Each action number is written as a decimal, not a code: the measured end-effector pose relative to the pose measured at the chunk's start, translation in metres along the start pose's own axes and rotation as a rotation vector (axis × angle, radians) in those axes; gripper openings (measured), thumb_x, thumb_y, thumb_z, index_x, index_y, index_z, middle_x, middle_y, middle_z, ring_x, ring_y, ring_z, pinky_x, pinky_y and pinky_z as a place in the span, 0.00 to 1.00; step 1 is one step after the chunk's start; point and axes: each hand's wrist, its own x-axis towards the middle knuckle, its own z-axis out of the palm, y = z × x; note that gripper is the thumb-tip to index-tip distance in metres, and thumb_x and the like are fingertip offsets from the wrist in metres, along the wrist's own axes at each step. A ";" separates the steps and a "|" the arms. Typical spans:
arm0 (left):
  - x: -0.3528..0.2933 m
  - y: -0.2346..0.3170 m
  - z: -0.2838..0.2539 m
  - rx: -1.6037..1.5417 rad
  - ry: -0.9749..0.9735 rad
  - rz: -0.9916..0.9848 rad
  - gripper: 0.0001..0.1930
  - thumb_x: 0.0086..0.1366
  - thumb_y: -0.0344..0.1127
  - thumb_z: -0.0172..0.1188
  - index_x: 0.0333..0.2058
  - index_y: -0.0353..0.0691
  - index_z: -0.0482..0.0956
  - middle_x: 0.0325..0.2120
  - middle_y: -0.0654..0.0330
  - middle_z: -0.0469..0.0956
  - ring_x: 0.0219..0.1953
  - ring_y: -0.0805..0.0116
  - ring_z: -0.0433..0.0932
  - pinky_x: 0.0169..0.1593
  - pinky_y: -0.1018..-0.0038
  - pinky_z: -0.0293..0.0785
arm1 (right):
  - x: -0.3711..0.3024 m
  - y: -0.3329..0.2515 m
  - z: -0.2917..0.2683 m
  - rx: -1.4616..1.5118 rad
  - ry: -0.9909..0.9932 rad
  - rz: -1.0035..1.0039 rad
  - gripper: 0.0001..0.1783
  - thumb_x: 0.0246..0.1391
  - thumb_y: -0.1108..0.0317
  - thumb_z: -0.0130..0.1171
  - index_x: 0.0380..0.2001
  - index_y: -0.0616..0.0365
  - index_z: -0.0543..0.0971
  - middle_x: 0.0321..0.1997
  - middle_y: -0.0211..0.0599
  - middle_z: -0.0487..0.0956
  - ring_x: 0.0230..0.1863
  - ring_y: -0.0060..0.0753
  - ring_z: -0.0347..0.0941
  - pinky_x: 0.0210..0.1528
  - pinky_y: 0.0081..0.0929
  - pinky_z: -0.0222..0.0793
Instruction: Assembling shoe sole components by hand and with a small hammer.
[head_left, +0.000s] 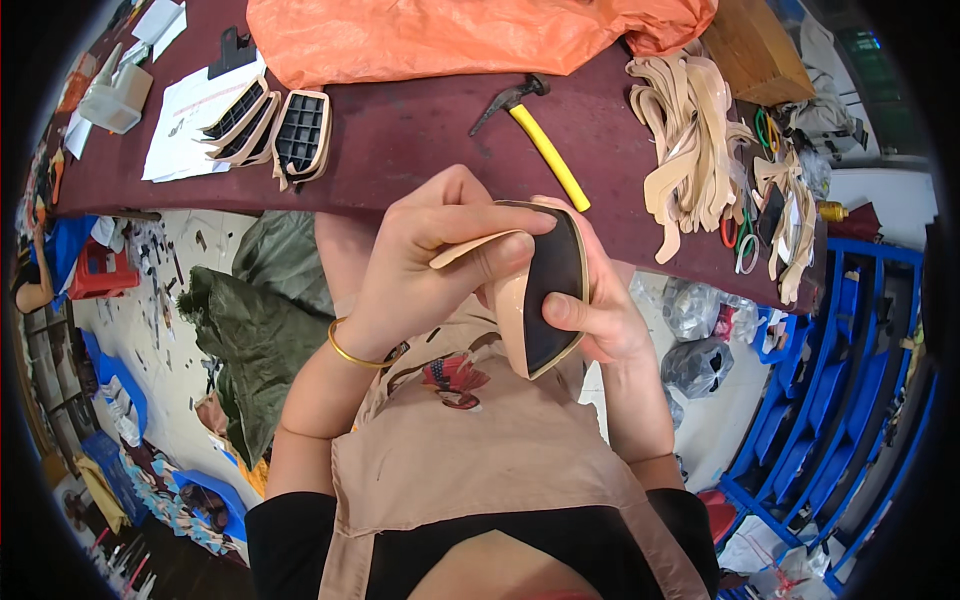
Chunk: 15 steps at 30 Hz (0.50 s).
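Observation:
Over my lap, just off the table's front edge, I hold a curved black sole-like piece with a beige band round its rim. My right hand is closed on its right side, the thumb pressed on the black face. At the piece's upper left my left hand pinches a beige strip, whose loose end sticks out to the left between finger and thumb. More of the beige band runs down the piece's left side. The fingers behind the piece are partly hidden.
A yellow-handled hammer lies on the dark red table. Similar beige-edged pieces with black grids stand at left by white paper. Beige strips pile up at right, near scissors. Orange sheeting covers the back; blue racks stand right.

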 end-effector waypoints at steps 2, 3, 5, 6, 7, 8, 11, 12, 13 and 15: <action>-0.002 -0.005 -0.001 -0.009 -0.033 -0.031 0.10 0.54 0.30 0.63 0.37 0.41 0.83 0.23 0.68 0.66 0.25 0.78 0.61 0.28 0.82 0.61 | -0.001 -0.005 -0.001 -0.092 -0.001 -0.017 0.49 0.43 0.67 0.68 0.63 0.60 0.50 0.61 0.38 0.61 0.62 0.31 0.57 0.63 0.30 0.51; -0.003 -0.010 -0.002 -0.094 -0.059 -0.072 0.12 0.56 0.30 0.63 0.40 0.39 0.81 0.26 0.67 0.70 0.27 0.79 0.64 0.29 0.82 0.64 | -0.001 -0.007 -0.001 -0.184 0.000 -0.038 0.50 0.43 0.67 0.69 0.64 0.61 0.49 0.61 0.39 0.61 0.63 0.32 0.56 0.64 0.30 0.50; -0.006 -0.016 0.002 -0.178 -0.080 -0.112 0.14 0.58 0.30 0.62 0.43 0.38 0.79 0.28 0.66 0.73 0.28 0.80 0.67 0.31 0.83 0.67 | -0.001 -0.008 -0.003 -0.263 -0.014 -0.060 0.51 0.42 0.67 0.69 0.64 0.61 0.49 0.62 0.39 0.60 0.64 0.32 0.55 0.64 0.30 0.49; -0.009 -0.016 0.009 -0.427 0.014 -0.220 0.15 0.59 0.30 0.60 0.45 0.37 0.74 0.31 0.64 0.74 0.30 0.79 0.70 0.33 0.82 0.70 | 0.000 -0.006 -0.004 -0.339 -0.028 -0.083 0.52 0.42 0.68 0.70 0.64 0.61 0.48 0.62 0.40 0.60 0.64 0.32 0.54 0.65 0.30 0.48; -0.012 -0.018 0.015 -0.676 0.111 -0.325 0.16 0.61 0.30 0.59 0.47 0.36 0.70 0.34 0.62 0.76 0.32 0.79 0.73 0.36 0.81 0.73 | 0.001 -0.005 -0.005 -0.339 -0.034 -0.081 0.52 0.42 0.68 0.70 0.64 0.61 0.48 0.62 0.40 0.60 0.64 0.32 0.54 0.65 0.30 0.48; -0.015 -0.024 0.018 -0.674 0.118 -0.323 0.16 0.61 0.30 0.59 0.47 0.36 0.70 0.34 0.62 0.76 0.32 0.79 0.73 0.36 0.81 0.73 | 0.000 -0.002 -0.005 -0.354 -0.031 -0.094 0.52 0.42 0.68 0.70 0.64 0.62 0.48 0.63 0.40 0.59 0.64 0.33 0.54 0.65 0.30 0.48; -0.022 -0.036 0.032 -1.065 0.263 -0.437 0.15 0.62 0.30 0.56 0.45 0.37 0.63 0.34 0.59 0.76 0.36 0.76 0.76 0.39 0.79 0.75 | -0.001 0.010 -0.006 -0.396 -0.002 -0.164 0.53 0.41 0.68 0.70 0.64 0.62 0.48 0.63 0.41 0.59 0.65 0.34 0.53 0.65 0.30 0.46; -0.023 -0.036 0.037 -1.045 0.297 -0.500 0.10 0.65 0.33 0.54 0.43 0.37 0.67 0.34 0.61 0.76 0.35 0.78 0.76 0.38 0.81 0.73 | -0.001 0.017 -0.008 -0.421 0.027 -0.222 0.53 0.40 0.68 0.71 0.64 0.61 0.48 0.63 0.41 0.59 0.65 0.34 0.53 0.66 0.30 0.45; -0.022 -0.031 0.041 -1.078 0.252 -0.562 0.08 0.67 0.35 0.51 0.40 0.37 0.69 0.33 0.63 0.76 0.35 0.80 0.75 0.38 0.82 0.72 | -0.003 0.024 -0.013 -0.423 0.028 -0.222 0.53 0.40 0.68 0.71 0.64 0.61 0.48 0.63 0.41 0.59 0.65 0.34 0.53 0.66 0.30 0.45; -0.023 -0.028 0.043 -1.111 0.210 -0.622 0.09 0.68 0.37 0.49 0.37 0.38 0.71 0.33 0.64 0.77 0.34 0.82 0.75 0.37 0.84 0.71 | -0.007 0.036 -0.020 -0.669 0.077 -0.334 0.50 0.45 0.62 0.67 0.65 0.59 0.47 0.60 0.41 0.62 0.61 0.33 0.58 0.62 0.29 0.52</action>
